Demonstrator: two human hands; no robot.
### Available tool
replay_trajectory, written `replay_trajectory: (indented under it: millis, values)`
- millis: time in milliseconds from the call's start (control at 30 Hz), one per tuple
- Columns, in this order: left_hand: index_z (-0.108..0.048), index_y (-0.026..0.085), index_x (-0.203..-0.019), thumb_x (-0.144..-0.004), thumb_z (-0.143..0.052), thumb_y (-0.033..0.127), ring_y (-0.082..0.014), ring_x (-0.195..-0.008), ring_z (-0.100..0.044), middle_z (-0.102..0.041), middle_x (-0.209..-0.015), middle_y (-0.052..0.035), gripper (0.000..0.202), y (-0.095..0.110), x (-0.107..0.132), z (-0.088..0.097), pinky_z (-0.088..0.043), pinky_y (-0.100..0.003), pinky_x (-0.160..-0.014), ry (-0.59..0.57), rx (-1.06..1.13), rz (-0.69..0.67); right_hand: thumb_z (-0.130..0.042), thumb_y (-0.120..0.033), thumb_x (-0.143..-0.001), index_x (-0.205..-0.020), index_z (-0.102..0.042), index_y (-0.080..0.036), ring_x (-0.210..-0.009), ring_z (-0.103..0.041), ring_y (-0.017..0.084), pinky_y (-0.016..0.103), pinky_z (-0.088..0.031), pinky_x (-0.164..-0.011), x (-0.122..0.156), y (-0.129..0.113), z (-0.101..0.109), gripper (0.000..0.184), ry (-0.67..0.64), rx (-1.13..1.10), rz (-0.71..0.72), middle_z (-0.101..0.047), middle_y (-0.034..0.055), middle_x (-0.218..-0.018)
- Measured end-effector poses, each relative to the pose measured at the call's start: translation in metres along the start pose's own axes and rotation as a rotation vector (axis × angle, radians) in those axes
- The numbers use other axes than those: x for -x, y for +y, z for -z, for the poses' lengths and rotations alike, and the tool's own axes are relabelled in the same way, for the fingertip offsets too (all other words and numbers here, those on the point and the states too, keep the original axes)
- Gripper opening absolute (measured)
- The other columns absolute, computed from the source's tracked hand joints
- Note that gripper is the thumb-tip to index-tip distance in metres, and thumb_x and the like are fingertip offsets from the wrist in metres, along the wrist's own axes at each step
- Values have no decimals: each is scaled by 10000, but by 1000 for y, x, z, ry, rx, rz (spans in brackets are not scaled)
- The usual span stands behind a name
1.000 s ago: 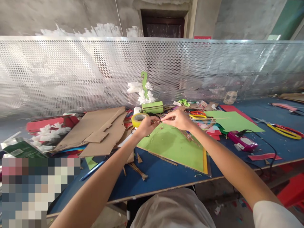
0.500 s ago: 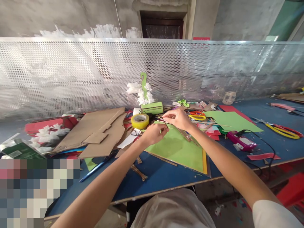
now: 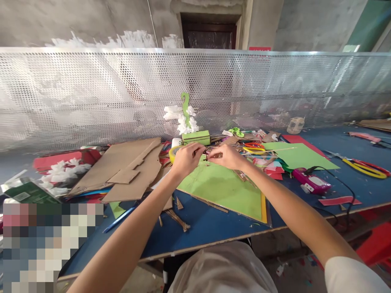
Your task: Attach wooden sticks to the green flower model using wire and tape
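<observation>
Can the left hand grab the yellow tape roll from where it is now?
Probably yes: the yellow tape roll sits close behind the left hand, with nothing seen between them. That hand may be busy, though, with a thin dark string.

A blue table (image 3: 214,232) carries brown cardboard pieces (image 3: 94,173) on its left and a large green sheet (image 3: 226,191) near the front edge. To the right lie a purple device (image 3: 311,181), a red strip (image 3: 339,201) and yellow-and-red-handled scissors (image 3: 363,168).

Left hand (image 3: 188,159) and right hand (image 3: 228,157) nearly meet, both pinching.
</observation>
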State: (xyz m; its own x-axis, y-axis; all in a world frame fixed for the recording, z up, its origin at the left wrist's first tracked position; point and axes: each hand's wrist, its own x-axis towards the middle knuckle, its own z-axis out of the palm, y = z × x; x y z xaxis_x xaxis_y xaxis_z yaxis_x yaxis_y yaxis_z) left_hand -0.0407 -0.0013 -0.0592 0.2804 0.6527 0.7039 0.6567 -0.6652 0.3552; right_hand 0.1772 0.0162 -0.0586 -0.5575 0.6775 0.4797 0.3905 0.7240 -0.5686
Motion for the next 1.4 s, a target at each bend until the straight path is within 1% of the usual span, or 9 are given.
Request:
replay_trajectory:
  millis: [100, 233, 367, 467, 567, 700, 933, 1167, 1400]
  values:
    - [-769, 208, -907, -987, -542, 386, -214, -805, -673, -778, -905, -74, 299, -19, 0, -7, -456, -284, -727, -52, 59, 81, -735, -252, -867, -962, -852, -188, -820, -751, 204, 283, -558, -718, 0, -1, 0, 164, 6, -67, 1, -832, 65, -956]
    - [-787, 197, -852, -918, -596, 391, -179, -657, -614, -737, -748, -45, 281, -35, 5, -22, -422, -265, -618, -247, 167, 141, -740, -306, -879, -967, -848, -192, -826, -757, 200, 290, -575, -734, 0, 4, 2, 180, 54, -103, 6, -832, 69, -969]
    - [-794, 212, -818, -909, -603, 368, -161, -617, -585, -729, -726, -34, 262, -28, 12, -32, -401, -262, -602, -386, 221, 72, -750, -321, -880, -985, -840, -190, -844, -766, 207, 298, -585, -745, -2, 13, 3, 190, 121, -117, -1, -831, 70, -956]
    - [-779, 234, -806, -926, -605, 333, -176, -630, -606, -732, -738, -44, 233, -13, 16, -35, -404, -279, -635, -409, 148, -13, -739, -298, -893, -994, -837, -191, -840, -770, 205, 305, -588, -765, -2, 16, 3, 177, 158, -74, -14, -832, 71, -965]
    - [-761, 244, -825, -971, -571, 341, -204, -678, -630, -740, -803, -73, 258, 3, 19, -31, -383, -291, -631, -362, 25, -117, -718, -237, -901, -982, -837, -187, -841, -770, 207, 310, -574, -786, -1, 14, 2, 152, 169, 37, -6, -833, 75, -966]
    - [-763, 235, -942, -1022, -495, 354, -212, -753, -658, -765, -951, -105, 304, 17, 18, -18, -379, -287, -633, -222, -86, -165, -687, -157, -885, -965, -836, -177, -826, -755, 205, 284, -535, -737, 0, 7, 3, 171, 71, 116, 48, -830, 64, -932]
    - [-755, 201, -895, -994, -561, 366, -189, -749, -659, -747, -833, -61, 272, 0, 3, -2, -453, -273, -729, 5, 74, 15, -731, -204, -852, -942, -840, -160, -812, -750, 202, 280, -544, -743, 2, 0, 2, 148, 25, -18, 31, -825, 66, -905]
    - [-777, 140, -869, -857, -625, 325, -144, -649, -587, -699, -709, -27, 239, -28, 3, -28, -441, -231, -601, -284, 385, 158, -759, -291, -855, -950, -849, -180, -759, -731, 178, 263, -539, -685, 2, -3, 1, 172, 32, -132, 51, -821, 55, -879]
    - [-801, 141, -934, -942, -562, 343, -128, -555, -544, -654, -642, -27, 313, -7, 14, -41, -418, -247, -564, -471, 376, 120, -761, -312, -871, -987, -844, -185, -818, -763, 204, 291, -579, -726, -2, 12, -2, 191, 165, -168, 9, -830, 77, -943]
